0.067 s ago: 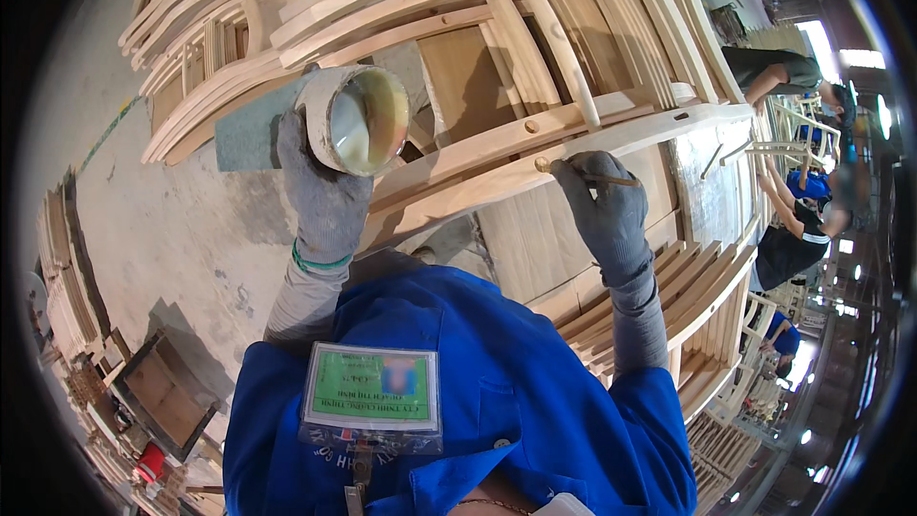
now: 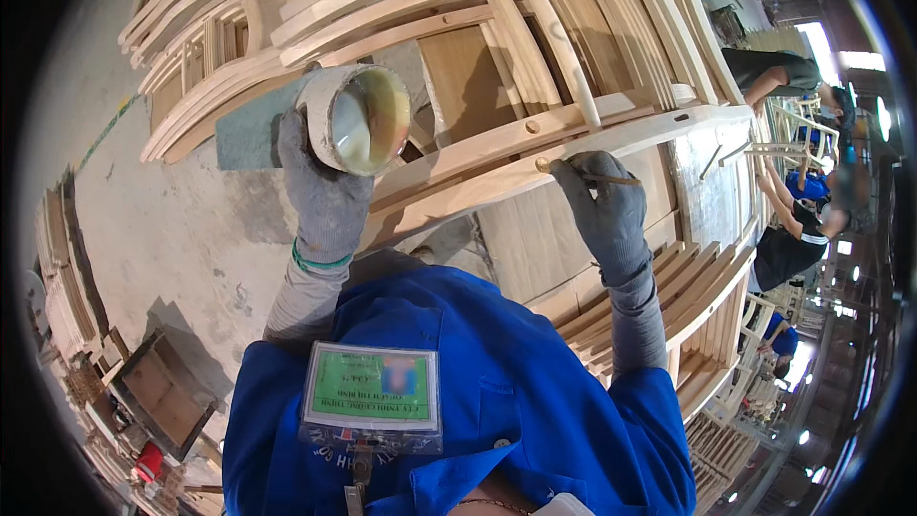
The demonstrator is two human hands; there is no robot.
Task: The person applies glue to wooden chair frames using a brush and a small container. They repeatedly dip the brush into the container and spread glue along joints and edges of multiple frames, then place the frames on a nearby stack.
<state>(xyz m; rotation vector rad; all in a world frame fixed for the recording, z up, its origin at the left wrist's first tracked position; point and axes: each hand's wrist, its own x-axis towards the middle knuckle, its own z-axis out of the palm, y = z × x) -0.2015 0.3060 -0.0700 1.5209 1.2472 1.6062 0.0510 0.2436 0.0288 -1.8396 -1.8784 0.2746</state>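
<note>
In a grey glove, my left hand [image 2: 325,186] is closed round a pale, crusted cup [image 2: 323,119]. The cup is tilted toward me, and milky, yellowish liquid shows inside. My right hand [image 2: 600,205], gloved too, pinches a thin brown stick [image 2: 613,180]. The tip of the stick meets a round hole in the near curved wooden rail [image 2: 630,137], or hovers just over it; which of the two I cannot tell. Behind this rail lies another rail with a similar hole [image 2: 532,127]. A round wooden bar [image 2: 554,38] lies across the rails.
Stacked curved wooden frames [image 2: 205,67] stand at the far left, near a grey-green board [image 2: 250,129]. More curved slats [image 2: 683,301] lie to my right. A wooden box [image 2: 167,387] sits on the floor at lower left. Other people [image 2: 788,244] work at the right.
</note>
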